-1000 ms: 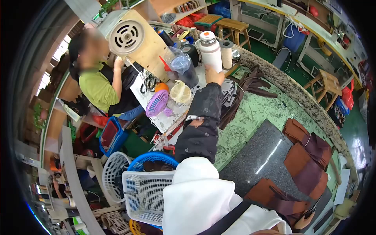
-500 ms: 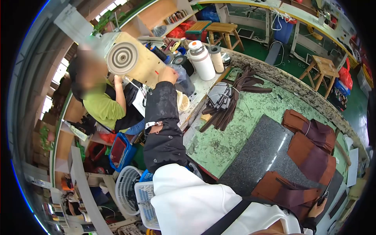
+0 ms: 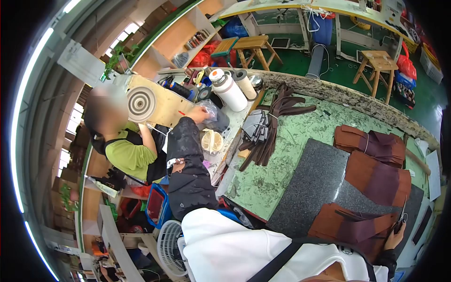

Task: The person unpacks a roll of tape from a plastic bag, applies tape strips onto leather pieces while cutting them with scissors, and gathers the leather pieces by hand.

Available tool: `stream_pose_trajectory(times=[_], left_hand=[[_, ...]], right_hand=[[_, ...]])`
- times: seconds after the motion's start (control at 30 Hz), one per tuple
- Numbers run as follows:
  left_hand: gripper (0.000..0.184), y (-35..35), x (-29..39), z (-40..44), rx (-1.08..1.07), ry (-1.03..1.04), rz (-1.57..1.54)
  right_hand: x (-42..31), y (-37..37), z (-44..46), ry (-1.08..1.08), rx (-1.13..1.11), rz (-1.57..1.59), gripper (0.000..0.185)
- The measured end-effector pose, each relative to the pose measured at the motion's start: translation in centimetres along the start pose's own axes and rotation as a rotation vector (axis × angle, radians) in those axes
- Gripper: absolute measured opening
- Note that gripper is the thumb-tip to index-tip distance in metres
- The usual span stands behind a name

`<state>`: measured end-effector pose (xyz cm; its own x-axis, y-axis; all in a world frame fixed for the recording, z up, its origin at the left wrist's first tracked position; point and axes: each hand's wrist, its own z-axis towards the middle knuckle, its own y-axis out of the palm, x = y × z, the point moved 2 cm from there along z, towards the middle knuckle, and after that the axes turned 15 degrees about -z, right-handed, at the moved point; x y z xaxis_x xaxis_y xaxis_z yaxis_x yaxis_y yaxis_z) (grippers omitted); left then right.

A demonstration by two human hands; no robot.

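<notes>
1. One wide green worktable with a worn, scuffed surface (image 3: 291, 129) fills the centre and right of the frame.
2. On it lies a dark grey, speckled, stone-like slab (image 3: 305, 178), right of centre, presumably placed as a firm, flat base.
3. Three stacks of flat reddish-brown and purplish-brown pieces, leather-like, lie toward the right: upper stack (image 3: 354, 138), middle stack (image 3: 359, 171), lower stack (image 3: 338, 223). A pale tie crosses the upper one, apparently to keep its pieces together.
4. A bundle of long dark brown strips (image 3: 253, 157) lies at upper centre, beside small grey pieces (image 3: 256, 123).
5. A dark cylindrical container with clear plastic film at its top (image 3: 218, 123) stands left of upper centre. The left hand (image 3: 197, 113) is at its film, arm extended, probably because the container stands far from the body. Finger spread and any grip cannot be determined.
6. At lower right, the right hand (image 3: 391, 240) has its fingers closed around black-handled metal scissors (image 3: 399, 226), blades pointing up the frame, just beside the lower stack; contact with that stack is unconfirmed.
7. Not verifiable: the container's contents, the right hand's far fingers, and the white plastic basket (image 3: 170, 246), partly covered by the white garment (image 3: 235, 244).
</notes>
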<state>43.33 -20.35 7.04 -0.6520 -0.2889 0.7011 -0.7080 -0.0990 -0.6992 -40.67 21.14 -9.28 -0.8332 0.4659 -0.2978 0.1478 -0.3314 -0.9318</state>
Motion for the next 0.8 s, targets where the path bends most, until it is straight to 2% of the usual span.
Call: stream_pose_trajectory(times=[0.1,0.27,0.37,0.43,0.47,0.5,0.57,0.6,0.63,0.7,0.73,0.77,0.8], left_hand=[[0.019,2.0,0.8,-1.2,0.210,0.109,0.502],[0.015,2.5,4.0,-4.8,0.341,0.205,0.458],[0.014,1.6,7.0,-8.0,0.341,0.284,0.443],[0.013,1.3,9.9,-11.5,0.334,0.359,0.424],[0.014,2.3,12.2,-14.5,0.316,0.423,0.387],[0.013,3.6,13.2,-17.0,0.342,0.722,0.379],[0.012,7.6,15.0,-22.1,0.288,0.726,0.375],[0.015,9.5,16.4,-24.6,0.192,0.883,0.364],[0.015,12.1,16.2,-26.0,0.081,0.880,0.243],[0.019,16.3,16.5,-28.9,-0.026,0.968,0.101],[0.023,18.3,16.1,-29.6,-0.059,1.021,0.025],[0.015,19.8,16.4,-30.8,-0.119,0.927,0.087],[0.015,19.7,16.6,-31.5,-0.114,0.929,0.089]], right_hand=[[0.0,-0.1,0.0,0.016,-0.011,0.008,0.044],[2.3,0.3,-0.2,0.029,-0.039,0.095,0.046],[2.9,-2.7,1.8,0.027,0.061,-0.051,0.046],[1.6,-5.1,4.5,-0.182,0.308,-0.074,0.045],[-2.2,-5.8,5.9,-0.088,0.165,0.256,0.046],[-6.6,-7.0,6.5,-0.119,0.001,0.394,0.047],[-15.6,-6.8,6.9,-0.161,-0.114,0.409,0.055],[-22.8,-7.6,6.4,-0.426,-0.331,0.886,0.062],[-28.1,-7.5,6.0,-0.688,-0.351,1.036,0.071],[-34.4,-5.9,4.7,-0.651,-0.628,1.070,0.084],[-36.4,-3.7,4.6,-0.591,-0.804,0.907,0.100],[-38.3,-2.3,4.0,-0.763,-0.681,1.049,0.092],[-39.6,-1.4,3.9,-0.806,-0.681,0.942,0.092]])
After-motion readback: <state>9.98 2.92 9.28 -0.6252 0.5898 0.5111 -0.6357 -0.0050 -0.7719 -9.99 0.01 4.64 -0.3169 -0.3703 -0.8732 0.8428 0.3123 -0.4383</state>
